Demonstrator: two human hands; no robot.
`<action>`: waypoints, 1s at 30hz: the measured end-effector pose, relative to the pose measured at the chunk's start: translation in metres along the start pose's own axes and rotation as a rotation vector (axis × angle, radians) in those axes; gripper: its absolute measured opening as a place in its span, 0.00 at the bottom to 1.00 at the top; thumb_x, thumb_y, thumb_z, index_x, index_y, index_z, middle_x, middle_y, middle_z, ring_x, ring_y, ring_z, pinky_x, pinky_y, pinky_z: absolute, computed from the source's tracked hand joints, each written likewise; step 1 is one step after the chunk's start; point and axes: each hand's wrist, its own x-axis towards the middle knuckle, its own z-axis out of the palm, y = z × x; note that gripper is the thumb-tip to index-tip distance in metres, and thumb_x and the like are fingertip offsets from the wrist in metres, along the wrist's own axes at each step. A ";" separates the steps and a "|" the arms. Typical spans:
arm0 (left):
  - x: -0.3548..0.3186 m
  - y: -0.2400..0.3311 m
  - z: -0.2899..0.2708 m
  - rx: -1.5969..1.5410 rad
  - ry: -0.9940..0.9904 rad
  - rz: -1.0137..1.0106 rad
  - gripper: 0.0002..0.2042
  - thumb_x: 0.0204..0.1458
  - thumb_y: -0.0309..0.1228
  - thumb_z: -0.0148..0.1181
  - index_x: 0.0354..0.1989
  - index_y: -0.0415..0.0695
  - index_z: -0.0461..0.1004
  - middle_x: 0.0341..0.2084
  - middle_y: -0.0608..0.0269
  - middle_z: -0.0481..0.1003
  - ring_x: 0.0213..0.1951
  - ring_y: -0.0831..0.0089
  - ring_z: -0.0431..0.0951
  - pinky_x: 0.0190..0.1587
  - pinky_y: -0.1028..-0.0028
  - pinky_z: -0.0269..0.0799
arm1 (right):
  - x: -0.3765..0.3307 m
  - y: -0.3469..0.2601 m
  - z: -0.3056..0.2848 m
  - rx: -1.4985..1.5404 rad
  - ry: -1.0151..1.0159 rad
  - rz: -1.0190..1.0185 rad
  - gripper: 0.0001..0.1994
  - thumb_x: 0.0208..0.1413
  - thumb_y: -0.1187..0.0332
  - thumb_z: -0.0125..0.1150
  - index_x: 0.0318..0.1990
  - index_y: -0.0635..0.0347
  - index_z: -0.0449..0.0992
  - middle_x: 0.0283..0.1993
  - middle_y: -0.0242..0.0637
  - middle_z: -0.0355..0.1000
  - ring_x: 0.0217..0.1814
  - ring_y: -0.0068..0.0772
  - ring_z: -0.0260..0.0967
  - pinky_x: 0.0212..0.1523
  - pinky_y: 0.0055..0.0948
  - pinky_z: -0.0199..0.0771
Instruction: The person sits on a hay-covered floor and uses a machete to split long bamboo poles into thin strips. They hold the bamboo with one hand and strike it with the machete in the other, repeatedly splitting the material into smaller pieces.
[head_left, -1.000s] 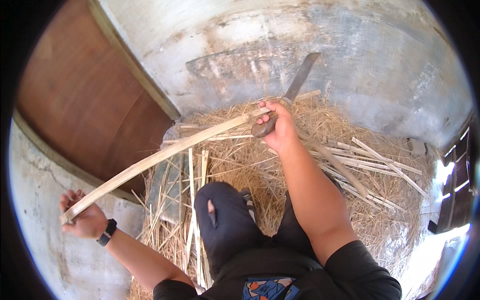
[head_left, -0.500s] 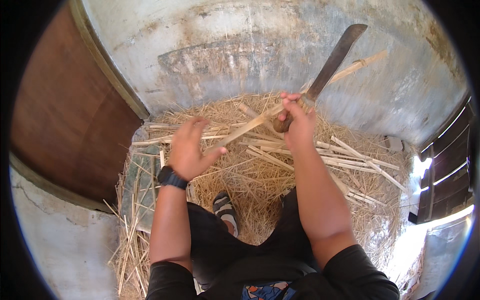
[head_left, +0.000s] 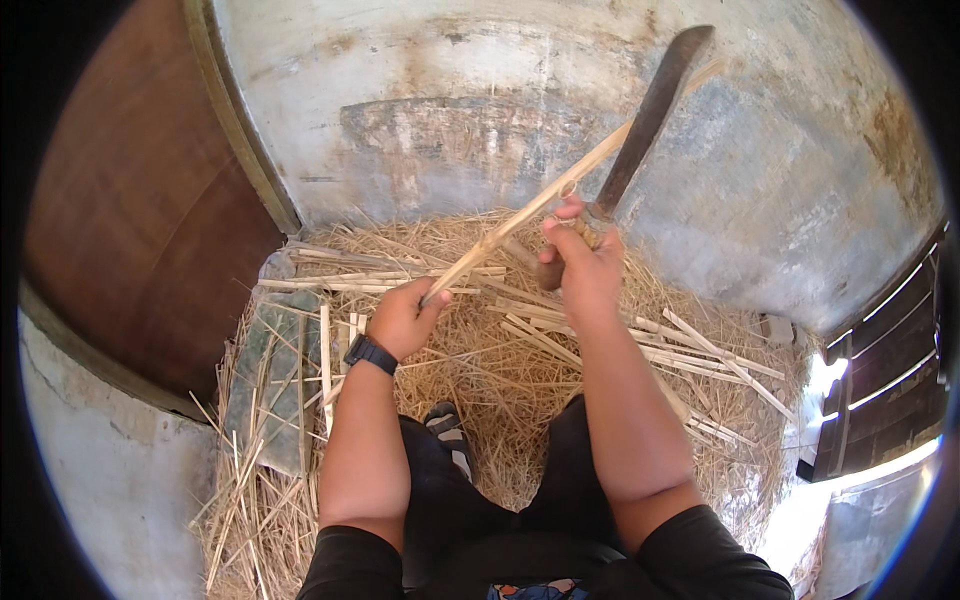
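Observation:
A long pale bamboo strip (head_left: 515, 220) slants up from lower left to upper right, with my left hand (head_left: 405, 318) closed round its lower end. My right hand (head_left: 588, 268) grips a machete (head_left: 648, 125) by its brownish handle, the dark blade pointing up and slightly right. The strip passes behind the blade's upper part; whether they touch, I cannot tell. By the fingers of my right hand, a thin curled shaving (head_left: 568, 188) shows against the strip.
Straw-like shavings (head_left: 480, 370) cover the floor. Bamboo strips (head_left: 690, 355) lie in piles to the right and left of me. A greenish slab (head_left: 265, 380) is at the left. Ahead rises a stained wall (head_left: 450, 130), with a brown door (head_left: 140, 220) at the left and dark slats (head_left: 885, 375) at the right.
My left hand, open half a second ago, has closed on the lower end of the bamboo strip. The strip has risen; my right hand still holds the machete.

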 end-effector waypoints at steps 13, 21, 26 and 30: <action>-0.042 0.050 -0.093 0.524 0.124 -0.106 0.18 0.65 0.42 0.56 0.32 0.38 0.72 0.26 0.40 0.76 0.32 0.38 0.77 0.35 0.47 0.70 | 0.020 0.031 -0.051 -1.376 -0.544 -0.524 0.09 0.54 0.66 0.67 0.41 0.54 0.77 0.29 0.39 0.78 0.29 0.44 0.78 0.30 0.43 0.76; -0.090 0.079 -0.058 0.566 0.094 -0.230 0.19 0.65 0.43 0.56 0.31 0.38 0.74 0.23 0.39 0.76 0.31 0.38 0.77 0.33 0.46 0.69 | -0.004 0.061 -0.056 -1.181 -0.778 -0.374 0.05 0.61 0.67 0.62 0.42 0.53 0.77 0.31 0.39 0.79 0.32 0.39 0.79 0.32 0.38 0.80; -0.117 0.081 -0.059 0.446 0.115 -0.328 0.19 0.66 0.43 0.55 0.31 0.38 0.73 0.23 0.40 0.75 0.29 0.38 0.76 0.31 0.49 0.68 | 0.018 0.056 -0.079 -1.321 -0.616 -0.259 0.07 0.57 0.69 0.65 0.42 0.51 0.77 0.29 0.36 0.78 0.31 0.37 0.79 0.32 0.41 0.79; -0.138 0.092 -0.068 0.653 0.087 -0.271 0.20 0.65 0.42 0.56 0.29 0.37 0.72 0.23 0.39 0.75 0.29 0.37 0.75 0.31 0.49 0.68 | 0.035 0.053 -0.117 -1.444 -0.594 -0.421 0.09 0.55 0.70 0.67 0.43 0.51 0.77 0.30 0.36 0.78 0.32 0.38 0.79 0.33 0.42 0.79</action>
